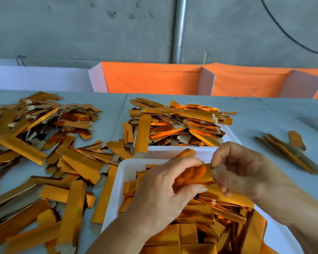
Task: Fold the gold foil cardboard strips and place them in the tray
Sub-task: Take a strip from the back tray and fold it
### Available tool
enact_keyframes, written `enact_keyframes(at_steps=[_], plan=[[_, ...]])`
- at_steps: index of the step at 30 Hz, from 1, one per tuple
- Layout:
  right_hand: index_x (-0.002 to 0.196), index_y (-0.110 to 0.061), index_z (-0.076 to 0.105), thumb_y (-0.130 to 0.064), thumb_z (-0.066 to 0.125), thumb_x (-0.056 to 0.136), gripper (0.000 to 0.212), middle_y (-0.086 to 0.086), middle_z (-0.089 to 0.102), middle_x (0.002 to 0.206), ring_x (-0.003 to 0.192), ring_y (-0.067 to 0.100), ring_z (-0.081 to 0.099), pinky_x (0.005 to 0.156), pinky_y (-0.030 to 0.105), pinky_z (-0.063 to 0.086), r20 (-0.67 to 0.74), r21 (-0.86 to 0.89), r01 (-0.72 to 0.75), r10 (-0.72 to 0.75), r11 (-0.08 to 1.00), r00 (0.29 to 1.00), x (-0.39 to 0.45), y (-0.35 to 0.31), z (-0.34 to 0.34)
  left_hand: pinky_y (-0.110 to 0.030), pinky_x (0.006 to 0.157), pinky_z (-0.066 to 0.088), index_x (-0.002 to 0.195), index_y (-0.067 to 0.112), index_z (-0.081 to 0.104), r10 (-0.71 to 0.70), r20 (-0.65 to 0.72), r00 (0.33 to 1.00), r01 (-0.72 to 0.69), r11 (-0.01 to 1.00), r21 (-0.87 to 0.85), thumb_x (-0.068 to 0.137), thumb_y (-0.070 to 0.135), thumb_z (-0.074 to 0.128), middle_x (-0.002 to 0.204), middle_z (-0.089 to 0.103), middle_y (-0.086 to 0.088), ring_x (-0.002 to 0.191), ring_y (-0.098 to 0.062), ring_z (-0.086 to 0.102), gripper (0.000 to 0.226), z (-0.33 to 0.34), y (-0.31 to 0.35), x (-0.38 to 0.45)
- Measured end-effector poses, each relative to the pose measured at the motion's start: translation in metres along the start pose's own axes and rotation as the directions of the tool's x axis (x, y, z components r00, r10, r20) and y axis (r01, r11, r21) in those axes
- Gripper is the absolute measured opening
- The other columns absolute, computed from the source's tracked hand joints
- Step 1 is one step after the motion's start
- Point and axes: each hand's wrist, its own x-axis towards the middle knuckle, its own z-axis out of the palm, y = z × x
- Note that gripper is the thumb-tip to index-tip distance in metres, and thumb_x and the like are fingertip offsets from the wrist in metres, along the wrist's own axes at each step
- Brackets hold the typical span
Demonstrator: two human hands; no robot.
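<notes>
Now my left hand [165, 187] grips the gold strip [194, 176], right hand [235, 167] pinching its end above the tray [125, 173]; I'd crease firmly, edges aligned.

Near tray [114, 191]: folded strips [206, 217] inside. Far tray [229, 138] behind it, heaped. Loose strips [44, 153] spread on table [264, 116] at left; small bundle [290, 153] at right.

I see a bent gold foil strip [193, 176] held above the near white tray [117, 189], loose strips [44, 143] piled at 9 o'clock.
</notes>
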Motion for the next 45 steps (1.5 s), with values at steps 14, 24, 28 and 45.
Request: enact_keyframes(at_steps=[14,24,28,45], plan=[[0.099,-0.010,0.068,-0.034,0.086,0.064,0.047,0.012,0.057,0.074,0.059,0.022,0.059,0.053,0.026,0.052,0.148,0.485,-0.152,0.091,0.861,0.985,-0.003,0.015,-0.004,-0.023,0.085,0.051,0.119,0.029,0.059,0.032,0.017,0.999,-0.033,0.996,0.079,0.082,0.050,0.057,0.109,0.057,0.020,0.107,-0.008,0.055,0.042,-0.001,0.000,0.002],[0.083,-0.013,0.068,-0.028,0.094,0.053,0.043,0.012,0.056,0.058,0.045,0.018,0.053,0.044,0.021,0.047,0.145,0.534,-0.216,0.164,0.817,0.976,0.000,0.018,-0.001,-0.022,0.085,0.050,0.118,0.031,0.059,0.035,0.027,0.999,-0.037,0.996,0.084,0.081,0.048,0.059,0.110,0.058,0.021,0.107,-0.007,0.055,0.040,-0.001,0.002,0.001],[0.079,-0.012,0.066,-0.026,0.094,0.052,0.042,0.010,0.053,0.055,0.042,0.016,0.050,0.042,0.021,0.045,0.156,0.570,-0.227,0.167,0.790,0.974,0.000,0.018,0.000,-0.020,0.085,0.050,0.118,0.031,0.059,0.035,0.021,0.999,-0.036,0.997,0.065,0.081,0.047,0.060,0.110,0.059,0.021,0.107,-0.006,0.056,0.041,-0.001,0.003,0.002],[0.079,-0.015,0.068,-0.014,0.085,0.067,0.021,0.012,0.053,0.058,0.044,0.017,0.047,0.044,0.021,0.042,0.077,0.384,-0.199,0.184,0.902,0.980,0.001,0.013,0.004,-0.022,0.087,0.049,0.120,0.029,0.060,0.039,0.039,0.998,-0.043,0.994,0.102,0.083,0.050,0.058,0.113,0.058,0.018,0.108,-0.005,0.054,0.043,-0.001,0.003,0.001]])
